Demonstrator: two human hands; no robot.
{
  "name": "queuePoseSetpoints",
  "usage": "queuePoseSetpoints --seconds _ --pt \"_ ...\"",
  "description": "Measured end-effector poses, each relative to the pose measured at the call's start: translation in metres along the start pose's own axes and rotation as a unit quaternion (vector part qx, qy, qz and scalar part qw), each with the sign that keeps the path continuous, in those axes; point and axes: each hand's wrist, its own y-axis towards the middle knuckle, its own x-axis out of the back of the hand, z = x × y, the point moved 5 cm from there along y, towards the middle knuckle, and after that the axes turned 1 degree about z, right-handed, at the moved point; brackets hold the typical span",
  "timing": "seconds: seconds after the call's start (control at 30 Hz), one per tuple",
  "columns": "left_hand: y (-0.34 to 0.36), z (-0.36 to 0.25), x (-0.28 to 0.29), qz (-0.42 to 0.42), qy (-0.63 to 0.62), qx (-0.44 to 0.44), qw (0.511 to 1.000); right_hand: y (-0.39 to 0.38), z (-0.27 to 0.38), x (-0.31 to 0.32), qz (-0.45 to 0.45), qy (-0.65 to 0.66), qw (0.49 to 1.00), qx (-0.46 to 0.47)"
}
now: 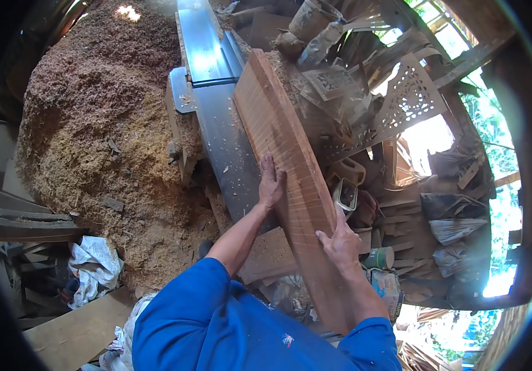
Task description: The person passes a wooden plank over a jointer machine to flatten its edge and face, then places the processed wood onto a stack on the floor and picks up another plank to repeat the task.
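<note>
A long, thick reddish-brown wooden plank (290, 154) stands tilted on its edge, running from the far end toward my body. Its far part rests on the grey metal bed of a jointer planer (222, 133). My left hand (271, 182) lies against the plank's broad face, fingers stretched out and pressed to the wood. Closer to me, my right hand (341, 243) grips the plank's upper right edge, with the thumb on the face and the other fingers partly hidden. Wood chips dot the metal bed. The plank's near end is partly hidden by my right arm.
A large heap of wood shavings (105, 123) rises left of the machine. To the right lie cluttered offcuts, a carved fretwork panel (405, 99), a green can (379, 258) and plastic bags (454, 230). A white sack (96, 266) and a flat board (80, 328) lie at lower left.
</note>
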Motion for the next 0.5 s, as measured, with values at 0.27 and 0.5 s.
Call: queuePoseSetpoints --seconds 0.27,0.5 --pt "-0.001 0.014 0.006 0.007 0.021 0.012 1.0 -0.13 -0.057 -0.003 -0.055 -0.032 0.991 0.117" --pt "0.004 0.023 0.008 -0.045 0.034 -0.001 0.998 -0.121 -0.073 -0.013 0.045 -0.079 0.994 0.061"
